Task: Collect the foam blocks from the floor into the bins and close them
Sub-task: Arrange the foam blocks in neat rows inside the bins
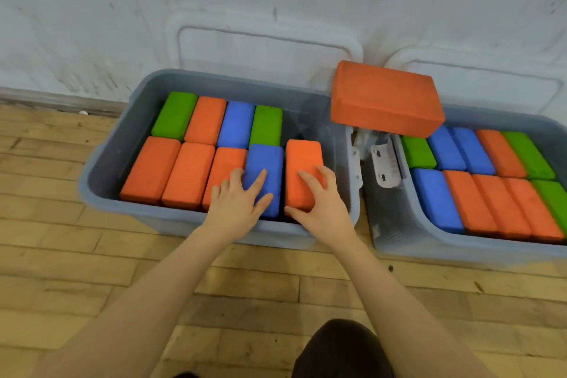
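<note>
Foam blocks are being packed: left hand (237,205) flat on blue block (264,175), right hand (319,202) gripping orange block (303,169), needing seating beside it.

The right bin (460,250) runs off the picture's right edge, so its far side wall and the outermost green blocks (555,202) are cut. The big orange block (385,98) lying across the bins' adjoining corners hides the right bin's back left corner. The left hand (237,204) covers the near ends of an orange block (225,163) and a blue block (265,163). Printing on the white label (385,163) is unreadable.
</note>
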`<action>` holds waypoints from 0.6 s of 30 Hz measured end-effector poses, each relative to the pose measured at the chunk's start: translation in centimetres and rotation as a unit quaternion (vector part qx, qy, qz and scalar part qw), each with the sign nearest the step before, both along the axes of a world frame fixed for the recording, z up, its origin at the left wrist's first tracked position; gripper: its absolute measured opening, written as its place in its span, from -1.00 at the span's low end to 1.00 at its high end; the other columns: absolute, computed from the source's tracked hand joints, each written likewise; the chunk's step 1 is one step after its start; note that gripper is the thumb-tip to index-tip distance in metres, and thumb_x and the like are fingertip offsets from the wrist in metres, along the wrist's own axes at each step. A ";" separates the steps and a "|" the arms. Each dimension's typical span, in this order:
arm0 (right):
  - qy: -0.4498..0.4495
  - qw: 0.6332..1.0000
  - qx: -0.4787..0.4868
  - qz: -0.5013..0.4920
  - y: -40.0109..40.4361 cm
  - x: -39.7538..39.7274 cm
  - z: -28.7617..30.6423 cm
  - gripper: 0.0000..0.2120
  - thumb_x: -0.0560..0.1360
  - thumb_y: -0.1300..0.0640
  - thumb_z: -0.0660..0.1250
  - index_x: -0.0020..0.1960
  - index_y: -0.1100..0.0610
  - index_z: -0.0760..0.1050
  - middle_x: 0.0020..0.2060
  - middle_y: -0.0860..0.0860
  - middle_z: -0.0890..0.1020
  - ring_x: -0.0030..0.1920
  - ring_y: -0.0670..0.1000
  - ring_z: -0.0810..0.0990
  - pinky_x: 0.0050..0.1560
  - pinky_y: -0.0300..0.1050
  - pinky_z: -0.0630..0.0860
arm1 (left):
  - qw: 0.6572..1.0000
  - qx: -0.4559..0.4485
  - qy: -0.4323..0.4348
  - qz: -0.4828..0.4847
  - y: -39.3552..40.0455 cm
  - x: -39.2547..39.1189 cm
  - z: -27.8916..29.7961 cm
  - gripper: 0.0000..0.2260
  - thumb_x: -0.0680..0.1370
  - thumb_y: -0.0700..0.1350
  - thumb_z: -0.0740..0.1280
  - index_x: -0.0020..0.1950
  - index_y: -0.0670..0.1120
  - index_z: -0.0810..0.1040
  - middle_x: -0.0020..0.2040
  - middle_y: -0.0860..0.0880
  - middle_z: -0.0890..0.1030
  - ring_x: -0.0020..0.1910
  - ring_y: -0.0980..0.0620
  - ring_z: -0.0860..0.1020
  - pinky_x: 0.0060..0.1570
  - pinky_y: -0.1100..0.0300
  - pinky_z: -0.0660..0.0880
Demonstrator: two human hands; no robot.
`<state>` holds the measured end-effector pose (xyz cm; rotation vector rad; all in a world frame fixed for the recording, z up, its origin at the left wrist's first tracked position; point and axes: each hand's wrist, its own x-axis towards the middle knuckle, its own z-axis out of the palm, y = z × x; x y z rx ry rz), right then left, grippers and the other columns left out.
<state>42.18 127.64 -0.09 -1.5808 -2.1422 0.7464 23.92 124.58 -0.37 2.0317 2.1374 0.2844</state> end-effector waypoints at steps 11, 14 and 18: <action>-0.126 0.990 -0.051 0.029 2.6 -0.9 -1.5 -0.46 0.52 -0.19 0.20 0.45 -0.07 0.22 0.45 -0.08 0.15 0.29 0.14 0.38 0.13 0.10 0.47 | 0.994 0.018 0.081 -0.066 5.1 -1.1 -1.3 -0.55 0.55 0.10 0.23 0.40 -0.03 0.35 0.36 -0.15 0.36 0.27 -0.18 0.38 0.13 -0.01 0.26; -0.125 0.990 -0.070 0.005 3.5 -1.9 -1.5 -0.44 0.52 -0.22 0.17 0.47 -0.12 0.17 0.50 -0.04 0.05 0.35 0.20 0.32 0.19 0.11 0.41 | 0.991 0.009 0.095 -0.098 6.0 -1.7 -2.3 -0.49 0.60 0.18 0.06 0.52 0.09 0.09 0.53 -0.10 0.12 0.48 -0.17 0.10 0.35 -0.11 0.09; -0.151 0.985 -0.086 -0.011 3.8 -3.3 -2.4 -0.46 0.57 -0.16 0.11 0.51 -0.12 0.05 0.53 0.03 -0.09 0.29 0.33 0.35 0.22 0.16 0.39 | 0.988 -0.072 0.115 -0.077 6.3 -1.9 -4.4 -0.50 0.61 0.22 -0.11 0.50 0.19 -0.20 0.55 0.04 -0.15 0.52 -0.08 -0.14 0.42 -0.13 -0.15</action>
